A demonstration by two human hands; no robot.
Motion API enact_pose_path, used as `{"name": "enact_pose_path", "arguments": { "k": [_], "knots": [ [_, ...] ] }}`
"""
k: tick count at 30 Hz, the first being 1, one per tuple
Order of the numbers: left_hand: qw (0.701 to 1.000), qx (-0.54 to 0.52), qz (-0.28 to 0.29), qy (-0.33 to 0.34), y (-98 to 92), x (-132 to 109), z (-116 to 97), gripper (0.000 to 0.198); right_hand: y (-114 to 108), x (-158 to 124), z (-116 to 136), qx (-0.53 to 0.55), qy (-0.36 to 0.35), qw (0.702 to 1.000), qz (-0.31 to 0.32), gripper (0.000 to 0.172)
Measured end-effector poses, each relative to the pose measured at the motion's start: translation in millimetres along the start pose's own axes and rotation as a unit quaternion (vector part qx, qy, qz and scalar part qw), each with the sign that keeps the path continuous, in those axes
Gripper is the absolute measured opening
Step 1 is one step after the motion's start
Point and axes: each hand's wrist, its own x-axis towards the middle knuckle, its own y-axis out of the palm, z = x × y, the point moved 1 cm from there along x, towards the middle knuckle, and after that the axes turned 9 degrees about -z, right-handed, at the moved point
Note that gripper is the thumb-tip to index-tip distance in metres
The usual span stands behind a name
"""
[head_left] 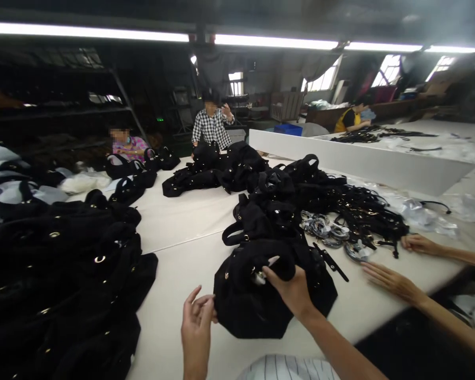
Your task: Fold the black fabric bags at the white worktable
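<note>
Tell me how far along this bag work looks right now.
Possibly done: a big heap of black bags lies at the left. In hand: the right hand grips one black bag at its top, and the left hand touches its edge. Left: more bags and straps piled behind it.

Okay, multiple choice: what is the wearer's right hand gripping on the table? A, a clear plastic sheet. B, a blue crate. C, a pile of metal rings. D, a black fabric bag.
D: the right hand is closed on the top of the black fabric bag lying on the table, while the left hand touches the bag's near edge; the metal rings lie farther off, untouched.
</note>
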Motion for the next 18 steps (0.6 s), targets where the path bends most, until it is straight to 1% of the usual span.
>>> {"name": "enact_pose_path", "arguments": {
  "k": [1, 3, 5, 7, 8, 9, 10, 11, 12, 13, 14, 16, 18],
  "knots": [
    [1.000, 0.018, -0.022, -0.005, -12.3, 2, 7, 0.075, -17, 11, 7, -0.021, -0.038, 0.998, -0.038, 0.026],
    [0.996, 0.057, -0.067, -0.023, -37.4, 7, 24, 0.075, -51, 33, 24, -0.053, -0.122, 0.985, -0.109, 0.027],
    [0.990, 0.091, -0.103, -0.043, -58.6, 14, 40, 0.075, -78, 55, 38, -0.085, -0.182, 0.958, -0.204, 0.030],
    [0.984, 0.112, -0.127, -0.054, -71.1, 20, 50, 0.074, -92, 76, 42, -0.131, -0.204, 0.922, -0.301, 0.037],
    [0.983, 0.117, -0.133, -0.057, -73.4, 23, 53, 0.073, -92, 86, 37, -0.165, -0.204, 0.904, -0.337, 0.039],
    [0.982, 0.118, -0.135, -0.058, -73.2, 26, 54, 0.072, -88, 95, 26, -0.198, -0.193, 0.892, -0.357, 0.040],
    [0.982, 0.117, -0.133, -0.058, -70.7, 29, 54, 0.072, -80, 104, 10, -0.222, -0.165, 0.894, -0.353, 0.041],
    [0.983, 0.116, -0.127, -0.057, -66.3, 33, 54, 0.072, -69, 111, -11, -0.234, -0.129, 0.905, -0.331, 0.041],
    [0.985, 0.117, -0.117, -0.057, -60.4, 36, 54, 0.072, -57, 117, -36, -0.226, -0.073, 0.928, -0.288, 0.041],
    [0.986, 0.118, -0.107, -0.057, -53.6, 39, 54, 0.072, -45, 122, -63, -0.195, -0.006, 0.954, -0.227, 0.044],
    [0.986, 0.121, -0.095, -0.058, -46.3, 41, 55, 0.072, -35, 126, -87, -0.172, 0.022, 0.967, -0.188, 0.047],
    [0.987, 0.126, -0.072, -0.062, -31.3, 45, 58, 0.071, -23, 131, -129, -0.122, 0.051, 0.982, -0.134, 0.053],
    [0.989, 0.122, -0.048, -0.066, -17.7, 46, 63, 0.070, -23, 134, -154, -0.080, 0.055, 0.989, -0.110, 0.058]
  ]
}}
